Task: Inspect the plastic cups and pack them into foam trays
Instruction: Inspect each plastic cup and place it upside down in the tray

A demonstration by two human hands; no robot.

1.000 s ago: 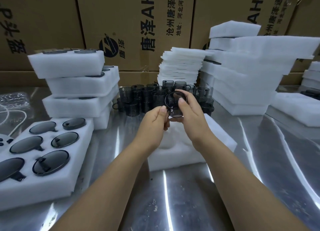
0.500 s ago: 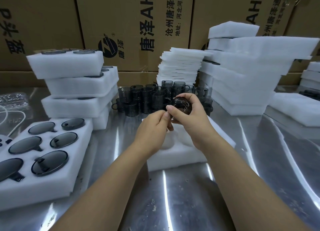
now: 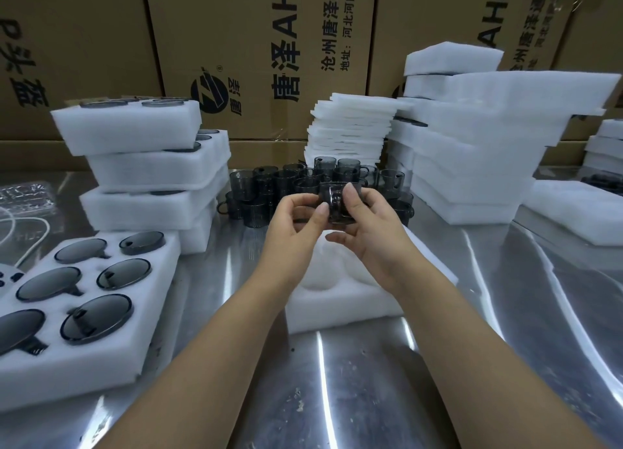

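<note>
Since the earlier frame the cup (image 3: 337,202) has been rotated: its side wall and handle now face the camera, and both hands have shifted to its flanks.

Far left, a loaded foam tray (image 3: 67,381) lies on the steel table (image 3: 371,388), its pockets filled with dark cups seated mouth-down or mouth-up – which cannot be told. Behind it stands a stack of filled trays (image 3: 145,165), the layers offset.

Centre: the left hand (image 3: 296,219) pinches the cup's left side between thumb and forefinger, the remaining fingers curled. The right hand (image 3: 371,236) grips the right side, forefinger laid over the upper edge, thumb extended beneath. The cup is held clear of the table – above the empty foam tray (image 3: 337,310) and just in front of the loose cups (image 3: 269,185) grouped at the rear.

Behind the group is a pile of thin foam sheets (image 3: 350,128). To the right stands a tall stack of foam trays (image 3: 472,152), then a single foam block (image 3: 573,212). Printed cardboard cartons (image 3: 253,44) form the back wall.
</note>
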